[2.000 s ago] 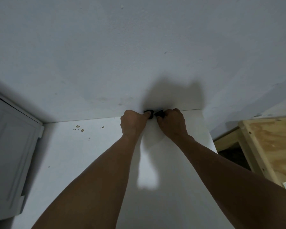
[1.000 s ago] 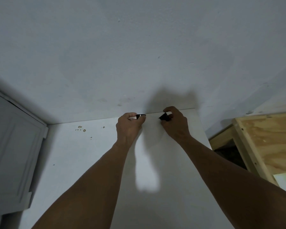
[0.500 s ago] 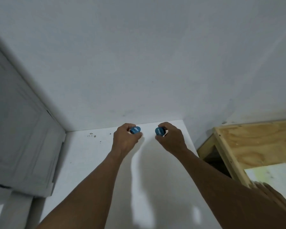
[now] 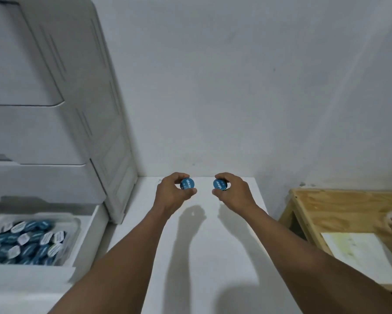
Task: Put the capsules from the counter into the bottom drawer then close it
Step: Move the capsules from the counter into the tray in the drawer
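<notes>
A bare storage corner, pantry-like, as I see it through the head camera.

At the left of the frame stands a white plastic drawer unit (image 4: pixel 54 109). Its bottom drawer (image 4: pixel 86 234) is open and packed with blue and white coffee capsules (image 4: pixel 27 241). Just beside it, a plain white counter (image 4: pixel 213 245) meets a scuffed, undecorated wall (image 4: pixel 235 87). At the right edge is an unfinished plywood bench (image 4: pixel 337 205). I cannot tell whether this is a home or a back room.
</notes>
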The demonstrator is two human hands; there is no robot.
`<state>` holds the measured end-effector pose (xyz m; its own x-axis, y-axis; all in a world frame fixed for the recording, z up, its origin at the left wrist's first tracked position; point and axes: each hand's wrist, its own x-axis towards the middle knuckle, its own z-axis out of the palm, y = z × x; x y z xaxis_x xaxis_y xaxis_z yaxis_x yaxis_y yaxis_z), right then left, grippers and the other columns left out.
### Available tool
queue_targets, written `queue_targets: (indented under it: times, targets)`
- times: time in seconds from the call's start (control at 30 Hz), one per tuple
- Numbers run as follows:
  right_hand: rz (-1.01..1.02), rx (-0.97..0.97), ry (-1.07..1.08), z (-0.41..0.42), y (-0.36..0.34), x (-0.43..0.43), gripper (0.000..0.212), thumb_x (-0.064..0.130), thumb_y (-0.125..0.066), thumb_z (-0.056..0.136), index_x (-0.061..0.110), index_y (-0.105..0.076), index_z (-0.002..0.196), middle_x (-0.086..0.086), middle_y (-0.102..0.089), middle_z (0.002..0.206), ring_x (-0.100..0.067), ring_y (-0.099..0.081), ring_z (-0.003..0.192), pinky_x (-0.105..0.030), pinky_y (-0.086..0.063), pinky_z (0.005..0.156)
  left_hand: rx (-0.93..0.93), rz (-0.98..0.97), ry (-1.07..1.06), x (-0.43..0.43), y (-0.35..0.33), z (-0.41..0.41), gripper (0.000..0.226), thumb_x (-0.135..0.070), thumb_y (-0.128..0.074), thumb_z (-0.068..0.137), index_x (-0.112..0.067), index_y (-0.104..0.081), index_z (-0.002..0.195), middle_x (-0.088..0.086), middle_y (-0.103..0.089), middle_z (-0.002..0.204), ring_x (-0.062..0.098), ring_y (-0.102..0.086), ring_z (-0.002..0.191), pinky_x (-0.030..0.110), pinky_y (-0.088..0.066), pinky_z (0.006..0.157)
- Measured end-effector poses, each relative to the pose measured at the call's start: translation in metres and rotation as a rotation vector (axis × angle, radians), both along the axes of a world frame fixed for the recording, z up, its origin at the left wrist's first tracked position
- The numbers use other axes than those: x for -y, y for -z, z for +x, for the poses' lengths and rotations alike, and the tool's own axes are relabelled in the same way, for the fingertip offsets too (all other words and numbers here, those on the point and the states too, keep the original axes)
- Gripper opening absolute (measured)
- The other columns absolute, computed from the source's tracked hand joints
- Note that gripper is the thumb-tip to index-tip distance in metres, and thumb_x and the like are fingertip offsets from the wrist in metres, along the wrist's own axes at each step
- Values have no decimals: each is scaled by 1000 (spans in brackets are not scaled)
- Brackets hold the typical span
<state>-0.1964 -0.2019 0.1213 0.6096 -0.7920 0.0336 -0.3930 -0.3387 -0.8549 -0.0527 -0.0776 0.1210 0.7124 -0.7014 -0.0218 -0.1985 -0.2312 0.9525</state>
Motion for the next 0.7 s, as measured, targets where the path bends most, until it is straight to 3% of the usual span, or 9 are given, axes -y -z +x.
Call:
queue_targets:
  times: [0.17, 0.43, 0.57, 0.7]
  targets:
    - [3, 63, -114, -21, -17, -64, 40, 17, -77, 72, 25, -60, 107, 9, -61, 103, -21, -65, 90, -32, -52, 86, 46, -24, -108, -78, -18, -32, 39, -15, -82, 67, -21, -65, 102, -3, -64, 101, 16, -67, 77, 37, -59, 81]
    - [-26, 75, -340, -5, -32, -172, 40, 16, -78, 72, 24, -62, 108, 8, -62, 104, -18, -64, 89, -27, -51, 83, 90, -20, -276, -202, -26, -44, 43, -12, -83, 68, -16, -65, 107, 3, -66, 103, 17, -66, 92, 30, -59, 76]
    - [-59, 60, -442, 22, -34, -222, 37, 15, -77, 72, 23, -63, 105, 7, -62, 103, -15, -61, 83, -23, -47, 75, 160, 21, -357, -259, -28, -27, 40, -20, -85, 64, -22, -68, 100, -4, -69, 96, 11, -67, 89, 36, -58, 82]
    - [-89, 46, -490, 59, -33, -268, 37, 16, -76, 72, 23, -64, 105, 7, -63, 101, -13, -59, 77, -14, -41, 64, 133, 16, -403, -310, -28, -1, 41, -12, -83, 66, -17, -67, 103, 1, -68, 98, 14, -67, 83, 37, -59, 80]
